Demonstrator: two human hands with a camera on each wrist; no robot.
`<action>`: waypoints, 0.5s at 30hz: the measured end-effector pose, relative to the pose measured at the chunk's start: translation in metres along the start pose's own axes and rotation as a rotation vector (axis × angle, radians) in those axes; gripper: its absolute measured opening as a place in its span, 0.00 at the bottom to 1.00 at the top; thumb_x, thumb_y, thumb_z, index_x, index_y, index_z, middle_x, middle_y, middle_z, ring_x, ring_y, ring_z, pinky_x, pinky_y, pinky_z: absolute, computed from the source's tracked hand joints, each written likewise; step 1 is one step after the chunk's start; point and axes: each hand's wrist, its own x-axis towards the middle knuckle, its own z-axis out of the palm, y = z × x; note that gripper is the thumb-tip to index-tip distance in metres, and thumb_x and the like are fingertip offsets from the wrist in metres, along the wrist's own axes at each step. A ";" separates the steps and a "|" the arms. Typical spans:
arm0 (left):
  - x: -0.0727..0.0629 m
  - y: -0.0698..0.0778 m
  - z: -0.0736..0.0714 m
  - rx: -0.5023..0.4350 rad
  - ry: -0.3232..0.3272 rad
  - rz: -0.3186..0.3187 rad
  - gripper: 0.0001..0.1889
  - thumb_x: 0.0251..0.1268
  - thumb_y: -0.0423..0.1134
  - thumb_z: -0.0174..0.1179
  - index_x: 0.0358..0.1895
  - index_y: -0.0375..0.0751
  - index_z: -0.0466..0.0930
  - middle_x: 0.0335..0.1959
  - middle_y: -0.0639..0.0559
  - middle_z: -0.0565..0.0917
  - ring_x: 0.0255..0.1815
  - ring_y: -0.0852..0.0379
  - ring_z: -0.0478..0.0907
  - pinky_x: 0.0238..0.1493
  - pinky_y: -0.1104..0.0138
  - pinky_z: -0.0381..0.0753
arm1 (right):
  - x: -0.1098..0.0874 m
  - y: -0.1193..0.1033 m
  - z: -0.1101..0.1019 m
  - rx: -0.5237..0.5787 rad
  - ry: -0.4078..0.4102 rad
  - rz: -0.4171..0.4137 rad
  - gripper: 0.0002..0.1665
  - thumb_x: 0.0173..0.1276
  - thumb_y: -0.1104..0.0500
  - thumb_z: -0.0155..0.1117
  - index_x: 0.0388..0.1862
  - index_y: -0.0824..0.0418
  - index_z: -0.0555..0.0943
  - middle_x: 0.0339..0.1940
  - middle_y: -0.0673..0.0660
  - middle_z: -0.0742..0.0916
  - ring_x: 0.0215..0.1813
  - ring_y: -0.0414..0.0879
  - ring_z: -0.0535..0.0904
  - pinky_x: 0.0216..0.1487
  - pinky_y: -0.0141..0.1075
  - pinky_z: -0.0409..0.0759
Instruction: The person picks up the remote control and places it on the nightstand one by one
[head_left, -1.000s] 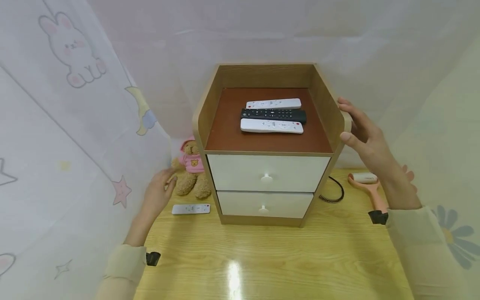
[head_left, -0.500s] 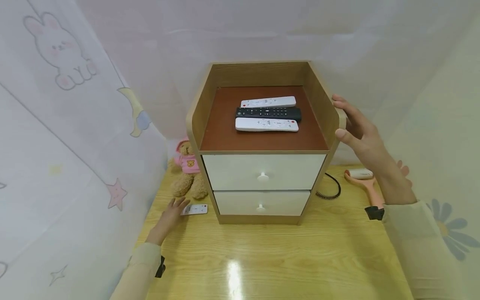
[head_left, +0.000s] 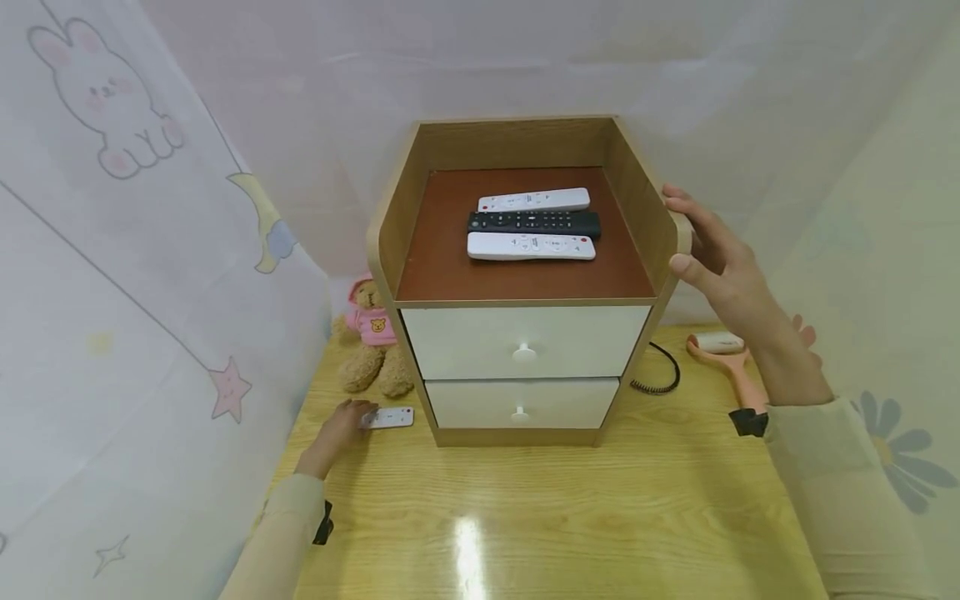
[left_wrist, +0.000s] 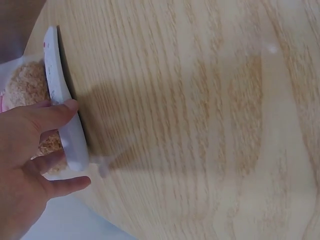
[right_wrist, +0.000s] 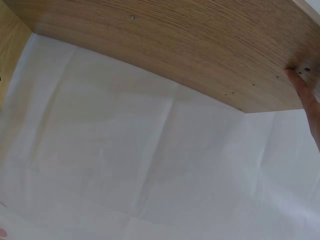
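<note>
My left hand (head_left: 347, 425) is at the left end of a white remote control (head_left: 392, 417) on the table. In the left wrist view the thumb lies over the near edge of the remote control (left_wrist: 58, 82), with fingers behind it, pinching it. My right hand (head_left: 723, 258) holds the rounded front corner of the right side panel of a small wooden cabinet (head_left: 517, 437). Its thumb is at the front edge and its fingertips reach the top edge. In the right wrist view a finger (right_wrist: 301, 90) touches the panel's outer face.
On the cabinet top lie a black remote control (head_left: 534, 223) and two white remote controls (head_left: 531, 247). A teddy bear (head_left: 375, 350) sits on the left. Right of the cabinet are a coiled black cord (head_left: 663, 385) and an orange-handled lint roller (head_left: 738, 371). Curtains hang around.
My left hand has come down from beside the teddy bear to the remote control on the table and taken its left end. The right hand stays on the cabinet; the head view shifts slightly.
</note>
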 end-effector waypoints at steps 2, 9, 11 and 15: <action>-0.001 -0.001 0.001 -0.013 -0.006 -0.028 0.24 0.57 0.23 0.64 0.59 0.31 0.76 0.57 0.32 0.77 0.59 0.27 0.68 0.55 0.38 0.71 | 0.000 0.000 0.000 -0.003 -0.001 0.000 0.33 0.69 0.68 0.58 0.72 0.67 0.62 0.77 0.63 0.58 0.78 0.53 0.45 0.71 0.34 0.60; -0.005 -0.004 0.003 -0.039 0.024 -0.074 0.25 0.55 0.23 0.66 0.59 0.32 0.76 0.53 0.32 0.78 0.54 0.29 0.72 0.49 0.41 0.76 | 0.000 -0.001 0.001 0.006 -0.006 0.004 0.33 0.69 0.68 0.59 0.72 0.68 0.62 0.77 0.63 0.58 0.78 0.53 0.45 0.71 0.35 0.60; -0.006 -0.003 0.002 -0.048 0.027 -0.083 0.26 0.55 0.23 0.66 0.60 0.33 0.76 0.52 0.33 0.78 0.55 0.30 0.72 0.49 0.41 0.76 | 0.000 -0.001 0.001 0.016 -0.003 0.010 0.33 0.69 0.69 0.59 0.72 0.67 0.62 0.77 0.63 0.58 0.78 0.53 0.45 0.70 0.34 0.61; -0.007 -0.002 0.002 -0.036 0.035 -0.083 0.25 0.55 0.22 0.65 0.59 0.32 0.76 0.51 0.33 0.78 0.54 0.31 0.72 0.48 0.42 0.77 | 0.000 -0.001 0.001 0.023 0.001 0.018 0.33 0.69 0.69 0.58 0.72 0.67 0.63 0.77 0.62 0.58 0.78 0.53 0.46 0.69 0.33 0.63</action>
